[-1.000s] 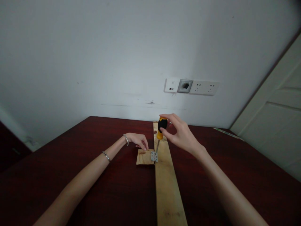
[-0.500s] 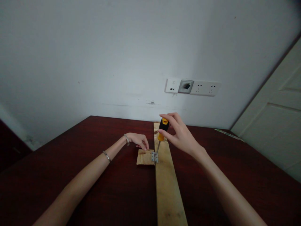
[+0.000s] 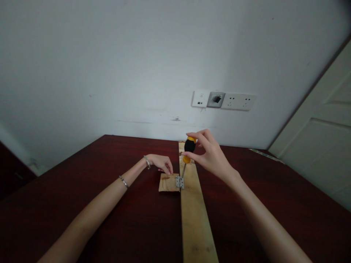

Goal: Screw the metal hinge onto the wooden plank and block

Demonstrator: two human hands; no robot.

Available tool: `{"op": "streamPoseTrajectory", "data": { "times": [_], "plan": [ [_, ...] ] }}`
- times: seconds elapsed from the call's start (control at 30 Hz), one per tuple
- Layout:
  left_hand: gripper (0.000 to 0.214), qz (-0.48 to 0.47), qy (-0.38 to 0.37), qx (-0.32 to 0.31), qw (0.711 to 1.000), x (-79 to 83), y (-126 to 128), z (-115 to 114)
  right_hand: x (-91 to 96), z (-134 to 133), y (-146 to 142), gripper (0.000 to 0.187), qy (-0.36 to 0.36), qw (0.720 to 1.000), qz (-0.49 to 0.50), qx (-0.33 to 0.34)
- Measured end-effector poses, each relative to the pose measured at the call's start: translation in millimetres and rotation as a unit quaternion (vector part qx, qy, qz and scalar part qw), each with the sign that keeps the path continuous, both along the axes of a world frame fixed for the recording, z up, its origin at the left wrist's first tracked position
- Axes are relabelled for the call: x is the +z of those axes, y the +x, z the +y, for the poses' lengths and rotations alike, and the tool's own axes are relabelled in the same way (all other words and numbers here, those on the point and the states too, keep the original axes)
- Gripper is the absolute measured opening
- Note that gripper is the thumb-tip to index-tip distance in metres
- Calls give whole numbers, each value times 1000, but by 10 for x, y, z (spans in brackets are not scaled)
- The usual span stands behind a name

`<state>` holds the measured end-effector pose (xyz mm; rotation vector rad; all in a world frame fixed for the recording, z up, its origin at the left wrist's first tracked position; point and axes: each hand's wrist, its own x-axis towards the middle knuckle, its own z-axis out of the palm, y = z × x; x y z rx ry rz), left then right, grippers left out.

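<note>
My right hand [image 3: 210, 155] grips the black and yellow handle of a screwdriver [image 3: 187, 151] that stands nearly upright. Its shaft points down onto a small metal hinge [image 3: 179, 181]. The hinge joins a long pale wooden plank [image 3: 194, 215] to a small square wood piece [image 3: 168, 182] on its left. My left hand [image 3: 161, 163] rests with curled fingers, fingertips pressing on the far edge of the small wood piece. Two thin bracelets sit on my left forearm.
Everything lies on a dark red wooden table [image 3: 109, 204] set against a white wall. A row of wall sockets [image 3: 223, 100] hangs above the table's far edge. A pale door [image 3: 320, 146] stands at the right.
My right fingers have shifted round the screwdriver handle, turning it slightly. The left hand and the wood pieces stayed put.
</note>
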<state>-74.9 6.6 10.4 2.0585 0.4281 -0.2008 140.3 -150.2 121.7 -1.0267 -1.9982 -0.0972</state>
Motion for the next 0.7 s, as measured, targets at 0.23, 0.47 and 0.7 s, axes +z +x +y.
{"op": "streamPoseTrajectory", "data": {
  "times": [0.23,0.47,0.7],
  "plan": [
    [29,6,5,6,1000,3,2,-2,-1,18,2,47,4,999,13,45],
    [29,-11,12,-10,1000,-18,4,22,-38,26,-21,38,12,1000,6,23],
    [32,0,2,8,1000,15,9,-16,-61,49,-17,54,27,998,14,48]
  ]
}}
